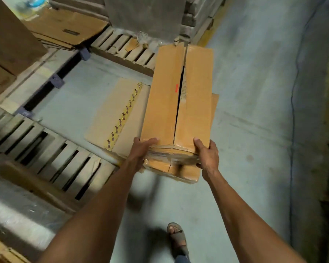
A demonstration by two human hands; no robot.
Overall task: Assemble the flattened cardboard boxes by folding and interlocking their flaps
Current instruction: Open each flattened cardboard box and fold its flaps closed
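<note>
An assembled brown cardboard box point(165, 95) with tape-glossed top flaps and a dark centre seam is held out in front of me, above the floor. My left hand point(141, 150) grips its near left corner, thumb on top. My right hand point(206, 154) grips the near right corner, thumb on top and fingers under the edge. Below the box lies a stack of flattened cardboard point(180, 170) on the floor. A flat cardboard sheet point(118, 114) with a printed strip lies to the left of it.
Wooden pallets point(51, 149) line the left side and the back point(122, 46). Large cartons point(10, 35) and flattened boxes point(65, 27) sit on them. Bare concrete floor point(254, 111) extends to the right. My sandalled foot point(178, 238) stands below.
</note>
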